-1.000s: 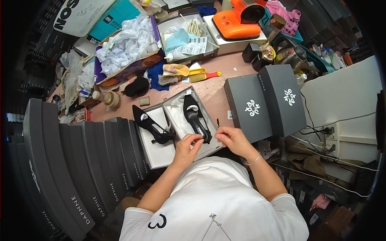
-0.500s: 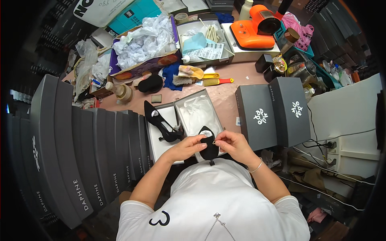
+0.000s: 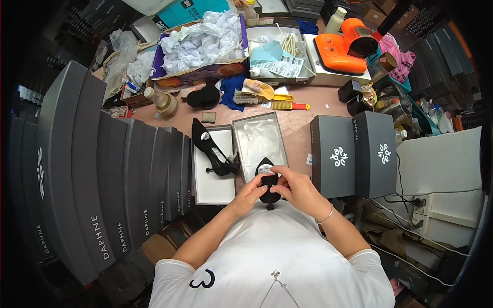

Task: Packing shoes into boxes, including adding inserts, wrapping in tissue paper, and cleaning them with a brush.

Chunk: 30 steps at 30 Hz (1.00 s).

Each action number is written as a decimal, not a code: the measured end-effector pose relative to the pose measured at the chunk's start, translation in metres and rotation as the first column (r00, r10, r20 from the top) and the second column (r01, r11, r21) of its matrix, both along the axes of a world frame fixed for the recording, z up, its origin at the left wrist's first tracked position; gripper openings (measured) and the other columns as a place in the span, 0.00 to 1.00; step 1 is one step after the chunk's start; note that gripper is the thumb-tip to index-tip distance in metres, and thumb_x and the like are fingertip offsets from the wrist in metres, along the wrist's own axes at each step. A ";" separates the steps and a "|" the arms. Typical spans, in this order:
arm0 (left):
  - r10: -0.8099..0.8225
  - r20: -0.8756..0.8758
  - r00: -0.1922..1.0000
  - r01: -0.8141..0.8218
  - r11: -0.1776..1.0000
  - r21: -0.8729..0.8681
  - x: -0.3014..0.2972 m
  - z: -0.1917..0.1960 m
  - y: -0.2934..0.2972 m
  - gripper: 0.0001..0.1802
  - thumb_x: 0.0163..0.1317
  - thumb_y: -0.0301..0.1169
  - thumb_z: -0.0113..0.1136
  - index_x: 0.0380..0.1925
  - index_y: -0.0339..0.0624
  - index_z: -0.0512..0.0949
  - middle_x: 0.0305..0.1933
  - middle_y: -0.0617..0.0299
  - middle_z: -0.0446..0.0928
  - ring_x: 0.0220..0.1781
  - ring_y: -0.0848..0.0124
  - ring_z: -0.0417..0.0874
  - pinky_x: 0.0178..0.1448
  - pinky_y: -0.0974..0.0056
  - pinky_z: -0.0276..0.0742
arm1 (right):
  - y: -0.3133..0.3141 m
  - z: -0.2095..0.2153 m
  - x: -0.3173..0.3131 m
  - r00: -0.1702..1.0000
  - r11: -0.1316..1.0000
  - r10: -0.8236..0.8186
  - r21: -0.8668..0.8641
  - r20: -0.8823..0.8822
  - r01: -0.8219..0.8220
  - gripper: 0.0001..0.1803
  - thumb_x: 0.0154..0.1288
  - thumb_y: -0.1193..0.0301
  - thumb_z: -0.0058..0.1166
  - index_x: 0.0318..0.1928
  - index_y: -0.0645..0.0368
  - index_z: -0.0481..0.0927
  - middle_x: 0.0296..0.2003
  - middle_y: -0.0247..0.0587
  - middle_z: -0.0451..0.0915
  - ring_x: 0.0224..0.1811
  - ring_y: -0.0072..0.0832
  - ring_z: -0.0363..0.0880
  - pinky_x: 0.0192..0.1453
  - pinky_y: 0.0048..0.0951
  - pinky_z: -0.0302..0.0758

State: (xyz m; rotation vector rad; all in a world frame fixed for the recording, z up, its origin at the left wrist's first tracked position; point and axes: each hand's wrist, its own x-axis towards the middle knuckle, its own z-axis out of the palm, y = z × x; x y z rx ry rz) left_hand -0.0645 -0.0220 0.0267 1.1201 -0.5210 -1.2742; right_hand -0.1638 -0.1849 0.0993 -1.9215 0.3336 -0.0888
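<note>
Black high-heeled shoe (image 3: 268,187), held up just over near end of open shoebox (image 3: 259,149), toe toward box, heel toward person's chest; silvery insole patch visible at top.

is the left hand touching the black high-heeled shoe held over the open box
Touching. The head view shows the left hand with fingers wrapped against the black high-heeled shoe, with no gap; the right hand grips it too.

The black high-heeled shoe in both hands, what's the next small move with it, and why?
Probably lower the black high-heeled shoe into the tissue-lined box half just ahead. Both the left hand and right hand grip it over that box's near edge, the white tissue paper lies bare, and the matching shoe already sits in the neighbouring half.
</note>
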 end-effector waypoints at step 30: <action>0.392 0.403 0.827 -0.425 0.905 -0.007 -0.030 0.008 -0.007 0.07 0.61 0.24 0.61 0.38 0.33 0.77 0.47 0.57 0.72 0.44 0.71 0.77 0.52 0.68 0.75 | -0.015 -0.059 -0.010 0.993 0.946 -0.017 0.319 -0.114 0.052 0.18 0.52 0.65 0.70 0.35 0.62 0.76 0.18 0.24 0.67 0.20 0.12 0.59 0.23 0.19 0.59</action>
